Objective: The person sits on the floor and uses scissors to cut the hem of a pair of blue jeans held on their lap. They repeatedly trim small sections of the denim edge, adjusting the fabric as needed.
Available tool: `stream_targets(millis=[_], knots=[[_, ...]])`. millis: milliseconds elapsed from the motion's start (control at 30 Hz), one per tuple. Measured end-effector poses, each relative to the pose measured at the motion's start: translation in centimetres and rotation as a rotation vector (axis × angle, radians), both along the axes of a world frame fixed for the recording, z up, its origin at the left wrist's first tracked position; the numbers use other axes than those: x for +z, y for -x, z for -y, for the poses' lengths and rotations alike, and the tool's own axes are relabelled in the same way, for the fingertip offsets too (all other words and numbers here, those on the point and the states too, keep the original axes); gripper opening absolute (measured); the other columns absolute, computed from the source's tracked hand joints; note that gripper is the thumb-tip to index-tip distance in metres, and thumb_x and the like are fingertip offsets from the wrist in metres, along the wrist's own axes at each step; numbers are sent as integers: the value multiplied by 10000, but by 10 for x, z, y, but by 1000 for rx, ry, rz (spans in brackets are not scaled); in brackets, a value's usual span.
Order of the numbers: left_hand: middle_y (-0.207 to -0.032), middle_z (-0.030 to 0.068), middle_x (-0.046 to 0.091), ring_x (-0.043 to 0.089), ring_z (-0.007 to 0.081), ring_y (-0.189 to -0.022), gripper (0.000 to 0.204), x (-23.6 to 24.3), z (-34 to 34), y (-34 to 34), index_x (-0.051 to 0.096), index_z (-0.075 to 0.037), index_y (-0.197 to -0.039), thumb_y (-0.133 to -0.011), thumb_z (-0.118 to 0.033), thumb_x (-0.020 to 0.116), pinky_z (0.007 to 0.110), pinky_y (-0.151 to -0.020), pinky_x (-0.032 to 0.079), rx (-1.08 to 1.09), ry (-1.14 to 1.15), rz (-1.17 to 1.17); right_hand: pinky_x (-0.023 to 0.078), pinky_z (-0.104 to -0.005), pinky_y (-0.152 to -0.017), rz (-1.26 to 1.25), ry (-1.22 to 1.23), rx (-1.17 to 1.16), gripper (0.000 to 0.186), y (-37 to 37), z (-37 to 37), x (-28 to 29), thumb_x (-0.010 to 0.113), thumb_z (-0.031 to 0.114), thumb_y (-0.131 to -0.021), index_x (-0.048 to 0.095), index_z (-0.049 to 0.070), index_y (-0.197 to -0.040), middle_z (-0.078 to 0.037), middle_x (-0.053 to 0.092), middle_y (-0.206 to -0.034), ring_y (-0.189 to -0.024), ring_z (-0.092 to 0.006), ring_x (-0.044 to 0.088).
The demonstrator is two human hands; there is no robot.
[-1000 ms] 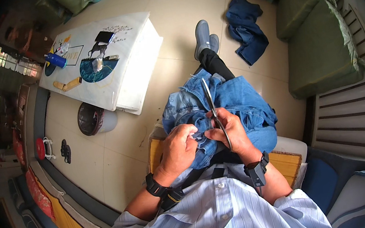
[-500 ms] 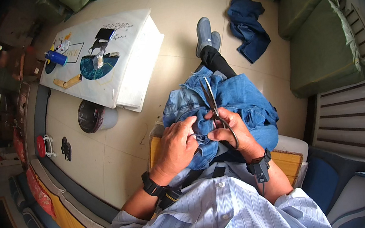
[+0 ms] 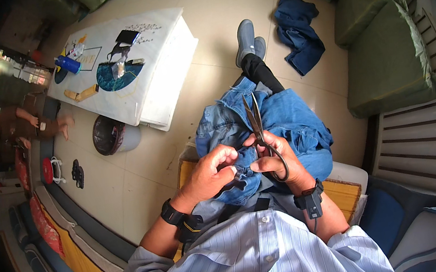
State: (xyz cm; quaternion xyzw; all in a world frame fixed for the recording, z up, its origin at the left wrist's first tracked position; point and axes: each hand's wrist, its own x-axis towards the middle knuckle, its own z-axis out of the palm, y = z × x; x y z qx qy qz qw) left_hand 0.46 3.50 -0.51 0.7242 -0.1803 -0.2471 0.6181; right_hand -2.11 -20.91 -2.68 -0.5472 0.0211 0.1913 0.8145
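Blue denim garments [image 3: 293, 121] lie heaped across my lap. My right hand [image 3: 278, 158] is closed on dark-handled scissors [image 3: 253, 114], whose slightly parted blades point away from me over the denim. My left hand [image 3: 213, 173] has curled fingers at the denim, left of the scissors, gripping it; the fingertips are partly hidden in the folds. My crossed legs in dark trousers show beyond the heap, with grey shoes [image 3: 246, 39] on the feet.
Another denim garment [image 3: 297, 31] lies on the floor. Left: low white table [image 3: 162, 77] with blue bottle and small items, bin [image 3: 126, 139], red-and-white object [image 3: 48, 170], another person [image 3: 26, 124]. Right: green wrapped bundles [image 3: 379, 72], slatted frame [image 3: 410, 150]. Padded seats surround me.
A person's arm and leg have appeared at the far left. My left hand has shifted slightly, fingers more curled. The scissors' blades have parted slightly compared with a second ago.
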Motion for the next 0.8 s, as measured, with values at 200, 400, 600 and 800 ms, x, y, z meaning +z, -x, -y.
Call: stream_targets(millis=[200, 400, 600, 800], knots=[[-935, 28, 596, 594, 98, -826, 417, 7, 9, 1, 594, -28, -1362, -948, 16, 622, 301, -790, 532, 88, -107, -36, 471, -240, -732, 105, 349, -194, 552, 8, -11, 24, 895, 19, -806, 616, 27, -1281, 39, 568, -873, -800, -71, 528], [-929, -28, 561, 530, 48, -855, 407, 16, 30, 11, 609, -24, -1357, -957, 48, 630, 232, -773, 472, 204, -96, 71, 455, -266, -648, 55, 424, -259, 525, 23, -16, 47, 925, 84, -794, 621, 22, -1218, 35, 548, -790, -723, -74, 490], [-979, -11, 641, 584, 72, -891, 311, 12, 35, 5, 647, -4, -1250, -940, 20, 646, 249, -840, 488, 281, 179, -353, 486, -299, -628, 163, 633, -217, 585, 36, -24, 40, 904, 41, -778, 602, 25, -1279, -24, 583, -771, -690, -109, 550], [-981, 2, 668, 599, 68, -874, 189, 1, 29, 5, 699, -8, -1102, -921, 23, 654, 246, -823, 496, 313, 315, -472, 508, -298, -645, 250, 667, -94, 586, 31, -19, 33, 924, 108, -798, 612, 31, -1287, -38, 625, -831, -700, -127, 594]])
